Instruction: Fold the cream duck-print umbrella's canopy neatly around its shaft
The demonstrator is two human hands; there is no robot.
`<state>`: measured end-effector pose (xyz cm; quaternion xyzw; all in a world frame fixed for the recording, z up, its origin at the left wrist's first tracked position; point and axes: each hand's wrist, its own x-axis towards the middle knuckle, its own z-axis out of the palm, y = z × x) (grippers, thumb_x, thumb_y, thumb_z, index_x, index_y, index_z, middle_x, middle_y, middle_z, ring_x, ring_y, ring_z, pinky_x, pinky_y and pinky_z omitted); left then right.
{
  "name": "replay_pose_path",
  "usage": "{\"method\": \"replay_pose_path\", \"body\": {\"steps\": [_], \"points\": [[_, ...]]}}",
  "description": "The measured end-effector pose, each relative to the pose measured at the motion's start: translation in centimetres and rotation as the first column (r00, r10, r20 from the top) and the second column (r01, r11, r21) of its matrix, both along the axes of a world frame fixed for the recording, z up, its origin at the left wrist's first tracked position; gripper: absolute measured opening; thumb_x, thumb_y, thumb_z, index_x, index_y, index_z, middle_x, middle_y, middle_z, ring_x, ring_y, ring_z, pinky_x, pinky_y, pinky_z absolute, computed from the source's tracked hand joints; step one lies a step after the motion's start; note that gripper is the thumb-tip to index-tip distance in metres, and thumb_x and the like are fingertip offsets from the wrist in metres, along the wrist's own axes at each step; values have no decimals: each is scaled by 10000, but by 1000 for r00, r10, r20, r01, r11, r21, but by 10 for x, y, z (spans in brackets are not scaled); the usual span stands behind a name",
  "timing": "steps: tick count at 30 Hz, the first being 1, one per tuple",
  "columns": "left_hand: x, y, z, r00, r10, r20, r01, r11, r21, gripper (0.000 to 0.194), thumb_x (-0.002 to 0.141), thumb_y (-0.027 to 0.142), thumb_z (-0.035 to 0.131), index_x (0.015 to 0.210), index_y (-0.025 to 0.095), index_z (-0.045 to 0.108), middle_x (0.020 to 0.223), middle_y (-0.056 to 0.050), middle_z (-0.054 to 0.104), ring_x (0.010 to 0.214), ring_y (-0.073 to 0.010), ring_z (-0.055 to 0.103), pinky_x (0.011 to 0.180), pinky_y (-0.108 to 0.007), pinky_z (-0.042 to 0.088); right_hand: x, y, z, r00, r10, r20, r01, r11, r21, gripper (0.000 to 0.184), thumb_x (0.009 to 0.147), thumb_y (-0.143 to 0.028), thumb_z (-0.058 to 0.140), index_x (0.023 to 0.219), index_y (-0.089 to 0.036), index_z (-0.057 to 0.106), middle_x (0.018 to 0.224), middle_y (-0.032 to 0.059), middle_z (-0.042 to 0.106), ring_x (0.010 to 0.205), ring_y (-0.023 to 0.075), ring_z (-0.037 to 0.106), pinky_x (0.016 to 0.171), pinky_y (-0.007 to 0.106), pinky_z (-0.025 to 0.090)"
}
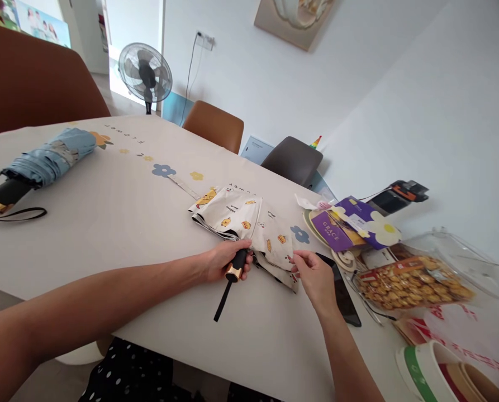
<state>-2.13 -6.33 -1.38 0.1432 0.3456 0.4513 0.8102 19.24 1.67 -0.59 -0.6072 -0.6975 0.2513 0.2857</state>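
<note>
A cream umbrella with small yellow duck prints lies loosely folded on the table, its canopy panels fanned out and a strap trailing from the far left side. My left hand is wrapped round its black handle, which has a gold band and a short black wrist loop hanging toward me. On the right side of the canopy, my right hand pinches the edge of a panel between thumb and fingers. Over at the left lies a second umbrella, light blue, furled, with a black and gold handle.
A dark tablet lies just right of my right hand. Beyond it are a purple box, a clear pack of cookies and a paper tub. Chairs and a standing fan are past the table.
</note>
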Motion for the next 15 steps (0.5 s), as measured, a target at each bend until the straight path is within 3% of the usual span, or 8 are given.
{"method": "replay_pose_path", "body": {"steps": [4,6,9,11,13,15], "points": [[0,0,-1,1000,3,3,-3,1000,-2,251,828,360,491,721,135,461,641,19,452,504,-74,464,424,-214,409,15,11,-7,954,-19,301,28,999,-25,308,724,-452,486,659,-182,620,608,55,632,532,191,569,499,277,386],[0,0,-1,1000,2,4,-2,1000,1,254,831,364,488,726,134,463,638,21,449,501,-73,460,424,-212,409,14,14,-11,945,13,327,5,999,-54,390,720,-526,468,587,-183,597,551,60,613,502,193,553,473,273,358],[0,0,-1,1000,0,-1,0,1000,2,255,837,366,477,726,136,463,634,22,444,497,-71,455,424,-210,406,8,13,-17,956,17,294,-2,999,-51,373,685,-527,512,562,-183,582,495,45,584,469,182,523,455,266,338],[0,1,-1,1000,2,-4,-2,1000,-1,255,837,368,477,729,138,465,632,23,441,497,-71,455,426,-209,405,6,10,-18,984,1,179,6,999,-36,325,671,-486,548,563,-180,570,457,16,543,453,168,497,455,264,347],[0,1,-2,1000,-2,0,2,1000,-2,254,831,369,486,728,137,467,635,21,444,502,-74,462,429,-211,407,4,7,-14,998,-27,-65,26,999,-19,272,665,-440,582,595,-178,565,489,-5,535,486,161,502,477,264,389],[0,1,-3,1000,-6,9,6,1000,1,251,826,364,495,721,137,466,640,17,451,508,-76,466,432,-215,410,2,4,-5,922,-47,-385,33,999,-41,213,654,-382,622,627,-184,552,597,-11,569,578,162,541,536,270,452]]}}
